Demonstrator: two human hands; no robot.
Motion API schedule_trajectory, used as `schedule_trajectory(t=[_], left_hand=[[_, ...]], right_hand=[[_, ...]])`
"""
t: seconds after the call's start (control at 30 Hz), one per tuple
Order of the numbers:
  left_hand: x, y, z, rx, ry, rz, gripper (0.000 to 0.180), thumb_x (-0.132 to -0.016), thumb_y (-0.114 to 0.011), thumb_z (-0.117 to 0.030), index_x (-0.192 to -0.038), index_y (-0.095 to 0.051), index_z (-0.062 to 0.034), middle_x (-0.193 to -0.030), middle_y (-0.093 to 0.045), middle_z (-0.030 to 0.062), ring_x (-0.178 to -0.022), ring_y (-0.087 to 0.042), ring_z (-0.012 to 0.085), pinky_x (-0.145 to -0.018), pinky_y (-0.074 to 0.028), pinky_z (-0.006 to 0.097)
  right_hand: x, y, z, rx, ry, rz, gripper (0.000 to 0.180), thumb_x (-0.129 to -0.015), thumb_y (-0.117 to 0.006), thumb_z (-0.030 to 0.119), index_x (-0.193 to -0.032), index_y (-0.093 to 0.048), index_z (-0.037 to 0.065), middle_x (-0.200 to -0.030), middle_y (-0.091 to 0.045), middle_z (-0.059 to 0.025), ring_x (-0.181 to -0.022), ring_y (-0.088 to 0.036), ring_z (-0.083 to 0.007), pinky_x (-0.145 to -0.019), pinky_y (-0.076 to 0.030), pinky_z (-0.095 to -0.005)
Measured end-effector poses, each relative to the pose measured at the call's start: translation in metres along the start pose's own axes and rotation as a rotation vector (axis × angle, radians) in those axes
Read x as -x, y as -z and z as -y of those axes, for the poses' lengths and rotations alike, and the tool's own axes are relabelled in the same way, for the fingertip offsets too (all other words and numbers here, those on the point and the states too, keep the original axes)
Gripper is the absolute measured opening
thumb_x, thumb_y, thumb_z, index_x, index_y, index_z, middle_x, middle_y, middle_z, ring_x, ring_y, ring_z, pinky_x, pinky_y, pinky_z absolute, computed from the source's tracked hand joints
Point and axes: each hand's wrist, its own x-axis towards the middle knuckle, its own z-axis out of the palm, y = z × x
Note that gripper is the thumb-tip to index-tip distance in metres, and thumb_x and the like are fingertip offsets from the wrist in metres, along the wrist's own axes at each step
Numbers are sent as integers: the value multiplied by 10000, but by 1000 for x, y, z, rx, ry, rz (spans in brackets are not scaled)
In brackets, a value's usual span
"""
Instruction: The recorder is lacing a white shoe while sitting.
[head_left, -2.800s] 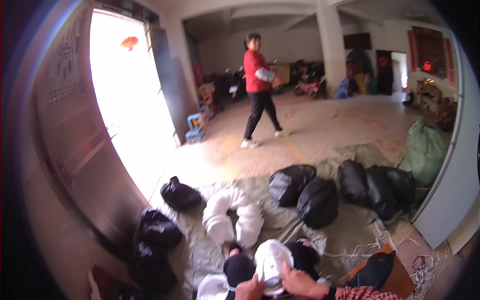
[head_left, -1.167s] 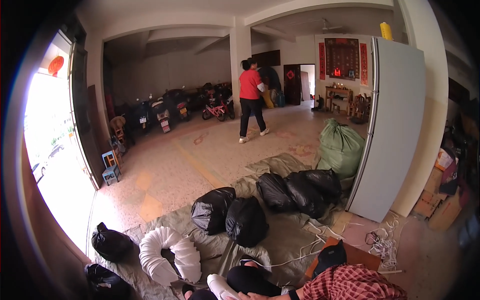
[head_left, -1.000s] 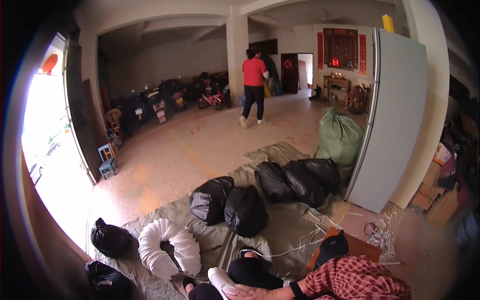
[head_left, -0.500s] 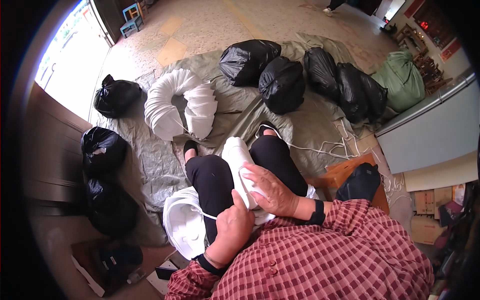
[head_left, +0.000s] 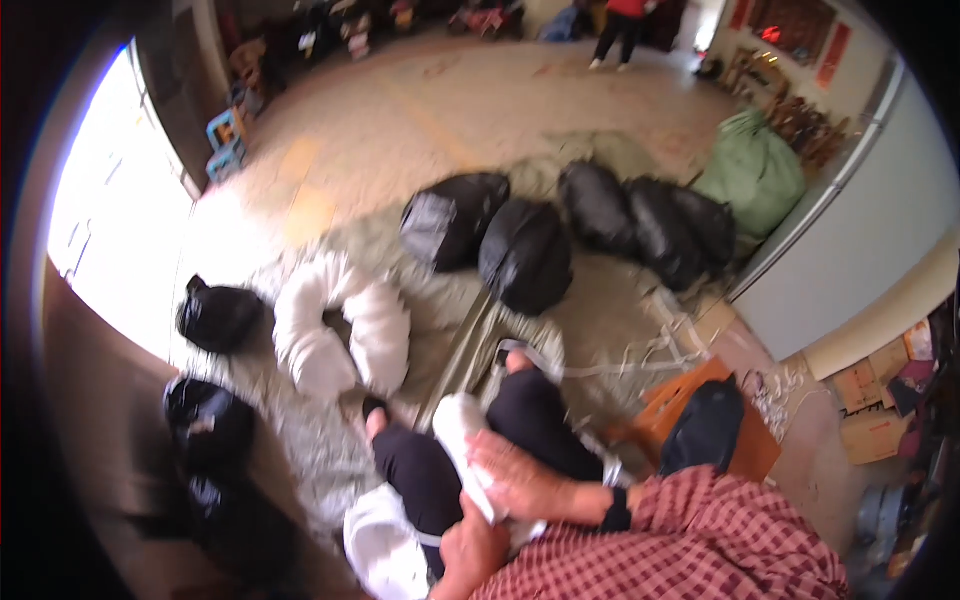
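A thick white roll [head_left: 460, 420], apparently soft nested pieces, stands between my knees and leans back toward me. My right hand [head_left: 520, 478] is laid along its right side, fingers close together and bent over it. At its near end my left hand [head_left: 475, 548] is closed, thumb side up, with a white cord [head_left: 430, 540] running out of it to the left over my thigh. Beside my left leg sits a white cup-shaped bundle [head_left: 378, 545]. On the sheet ahead lies a curved white stack [head_left: 300, 335], bent like a horseshoe. Motion blur softens the details.
Several black bags [head_left: 525, 255] stand on a grey-green sheet [head_left: 440, 310], more at the left. A green sack [head_left: 755, 175] leans by a grey panel [head_left: 840, 220] at right. An orange-brown stool [head_left: 745, 430] carries a dark item. A person [head_left: 622, 30] stands far back.
My view has tilted up, so the scene sits lower and more of the far room shows. My hands keep nearly the same hold on the white roll and cord.
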Motion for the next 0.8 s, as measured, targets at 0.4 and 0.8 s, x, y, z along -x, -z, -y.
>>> schedule_trajectory(t=[0.4,0.8], left_hand=[[23,17,-4,-138,-145,-137,539,-875,-635,-174,-1314,-444,72,-883,-659,259,-846,-664,437,-739,-531,522],[-6,-1,-88,-29,-617,73,251,-882,-714,-262,-986,-691,-34,-927,-657,157,-853,-669,361,-740,-547,449]], right_hand=[[9,57,10,-289,-170,-157,311,-919,-627,48,-1229,-640,30,-1349,-555,-159,-1302,-521,-310,-1111,-401,-374],[49,168,34,-468,-520,-486,200,-1046,-511,72,-1168,-653,0,-971,-693,-44,-874,-654,-85,-826,-541,-235]])
